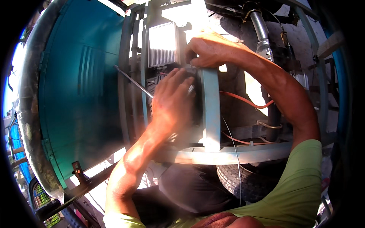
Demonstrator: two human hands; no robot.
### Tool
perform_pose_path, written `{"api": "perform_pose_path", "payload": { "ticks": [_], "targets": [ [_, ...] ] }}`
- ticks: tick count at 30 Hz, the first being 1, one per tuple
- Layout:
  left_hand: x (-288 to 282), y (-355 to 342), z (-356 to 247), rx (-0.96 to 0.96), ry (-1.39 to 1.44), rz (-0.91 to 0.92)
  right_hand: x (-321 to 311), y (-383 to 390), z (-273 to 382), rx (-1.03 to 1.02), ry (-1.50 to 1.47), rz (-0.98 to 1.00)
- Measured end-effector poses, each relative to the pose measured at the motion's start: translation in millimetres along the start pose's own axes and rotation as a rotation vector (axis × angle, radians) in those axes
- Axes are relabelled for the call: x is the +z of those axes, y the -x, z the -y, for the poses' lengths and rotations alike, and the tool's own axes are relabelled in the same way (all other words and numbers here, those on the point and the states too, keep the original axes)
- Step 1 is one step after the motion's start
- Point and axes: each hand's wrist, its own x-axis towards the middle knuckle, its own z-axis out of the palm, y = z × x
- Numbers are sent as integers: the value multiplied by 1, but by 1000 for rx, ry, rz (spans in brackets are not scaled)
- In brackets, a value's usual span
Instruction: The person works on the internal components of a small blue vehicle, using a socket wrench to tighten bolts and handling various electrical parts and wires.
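Observation:
My left hand [173,97], partly smeared by motion, is bent over a dark part between the frame bars. A thin metal rod [133,81], like a screwdriver shaft, sticks out from its outer side toward the left; the fingers seem closed round it, and the rest of the rod is hidden. Just beyond, my right hand [209,49] is closed beside a finned silver metal box [162,45], above a painted frame bar [211,110]. Its thumb and fingers are curled together at the dark part's far edge, and whatever they pinch cannot be made out.
A teal metal panel [80,87] stands on the left. A frame crossbar [243,155] runs near my body, with a tyre [243,178] below it. An orange cable [243,99] and a silver tube [260,26] lie to the right. A thin wire [236,152] hangs over the crossbar.

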Motion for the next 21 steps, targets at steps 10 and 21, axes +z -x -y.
{"api": "perform_pose_path", "payload": {
  "ticks": [10, 21],
  "targets": [
    [2, 0, 0, -13, 7, -15, 9, -7, 1, -91, 141, 150],
    [4, 1, 3, -8, 2, -18, 17, -14, -3, -206, 139, 147]
  ]
}}
